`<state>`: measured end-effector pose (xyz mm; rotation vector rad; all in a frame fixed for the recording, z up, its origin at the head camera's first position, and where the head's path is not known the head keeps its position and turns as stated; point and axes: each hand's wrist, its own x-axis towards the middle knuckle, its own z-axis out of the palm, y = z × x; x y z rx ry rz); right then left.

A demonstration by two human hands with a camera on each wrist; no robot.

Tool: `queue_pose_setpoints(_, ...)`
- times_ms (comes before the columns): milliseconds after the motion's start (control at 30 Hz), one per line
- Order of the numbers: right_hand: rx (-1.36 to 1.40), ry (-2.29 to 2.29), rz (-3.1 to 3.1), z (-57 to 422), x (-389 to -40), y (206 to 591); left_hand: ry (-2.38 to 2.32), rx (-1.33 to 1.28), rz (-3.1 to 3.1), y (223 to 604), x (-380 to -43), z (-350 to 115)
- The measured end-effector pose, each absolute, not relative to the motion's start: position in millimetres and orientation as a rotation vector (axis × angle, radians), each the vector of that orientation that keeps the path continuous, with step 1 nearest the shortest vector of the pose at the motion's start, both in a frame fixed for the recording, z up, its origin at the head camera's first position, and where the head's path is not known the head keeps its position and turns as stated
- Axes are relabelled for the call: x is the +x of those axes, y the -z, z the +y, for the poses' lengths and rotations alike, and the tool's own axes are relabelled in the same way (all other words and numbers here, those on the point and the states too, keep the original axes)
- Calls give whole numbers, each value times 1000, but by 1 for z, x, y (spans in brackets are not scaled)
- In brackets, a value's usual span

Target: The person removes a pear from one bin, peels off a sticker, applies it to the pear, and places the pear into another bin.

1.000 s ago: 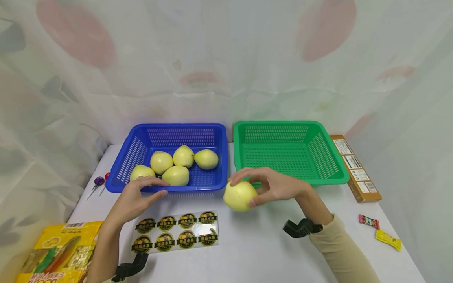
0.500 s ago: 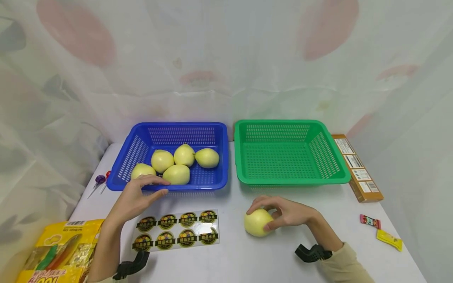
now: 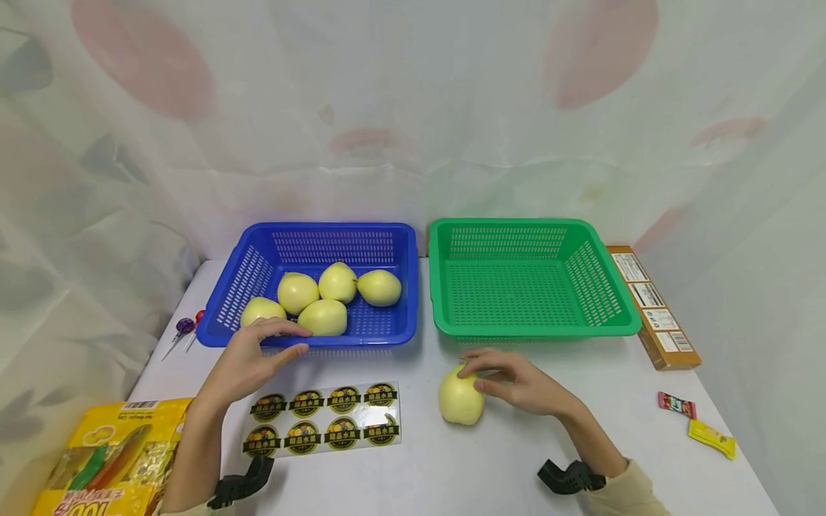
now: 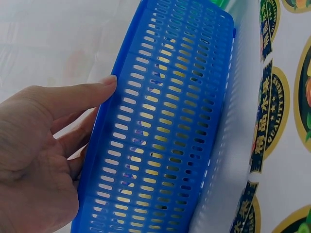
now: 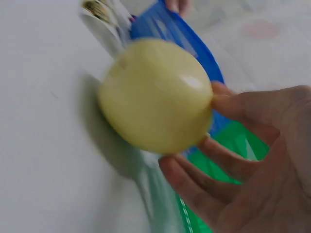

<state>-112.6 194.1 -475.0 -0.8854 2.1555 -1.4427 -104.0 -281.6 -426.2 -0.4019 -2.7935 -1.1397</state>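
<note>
Working outward along the white bench [image 3: 439, 480], locate the yellow bag [image 3: 110, 459] at near left, the yellow candy [image 3: 712, 439] and red candy [image 3: 677, 405] at near right, and, between, the sticker sheet [image 3: 342, 432]. To the right of the sheet, find the single pear [image 3: 461, 398], upright, pinched near its stem end between thumb and partly bent fingers of the right hand [image 3: 516, 383]. Next, see the left hand [image 3: 252, 362] gripping the near rim of the blue basket [image 3: 361, 341], thumb outside, fingers curled over and partly hidden. Inside, count five pears [image 3: 323, 317]. Alongside, note the green basket [image 3: 529, 331], then the brown box [image 3: 654, 312] at far right. Behind both baskets, see the patterned curtain [image 3: 413, 107].
</note>
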Motion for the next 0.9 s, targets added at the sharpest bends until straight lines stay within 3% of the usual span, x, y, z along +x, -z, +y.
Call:
queue_pose_setpoints(267,-904,1407,2271,170,-92,483,1142,-412,-2786,426,-104,-281)
queue_pose_setpoints(900,-942,1327,2355,169,-85,474,1223,-437,-2580,431,-93,-275)
